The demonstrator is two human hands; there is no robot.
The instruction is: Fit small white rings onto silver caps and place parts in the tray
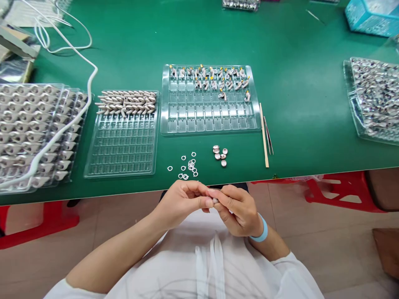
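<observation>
My left hand and my right hand meet just below the table's near edge, over my lap. Both are closed in a pinch, fingertips touching around a tiny pale part that is mostly hidden. On the green table just beyond my hands lie several small white rings and several small round metal caps. Farther back stands a clear tray with several grey parts with yellow tips in its top rows.
A clear tray at centre left holds rows of grey parts. Stacked trays of grey parts crossed by a white cable stand at far left. A wooden stick and tweezers lie right of the middle tray. Another filled tray is at right, with a turquoise basket behind it.
</observation>
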